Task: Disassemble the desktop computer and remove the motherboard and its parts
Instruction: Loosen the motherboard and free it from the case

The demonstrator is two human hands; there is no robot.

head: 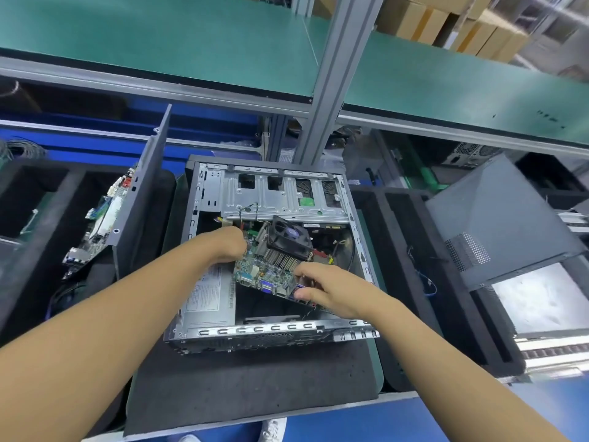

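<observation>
Your left hand [228,245] and right hand [322,290] grip the tilted motherboard [264,275], its fan cooler [288,239] on top, inside the open computer case [274,333] on the desk [255,387].

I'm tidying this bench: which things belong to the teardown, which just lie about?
Job: motherboard, cooler fan on it, open computer case, power supply; left hand and right hand grip the motherboard.
Lying about: second board at left, grey side panel at right, cardboard boxes.
</observation>
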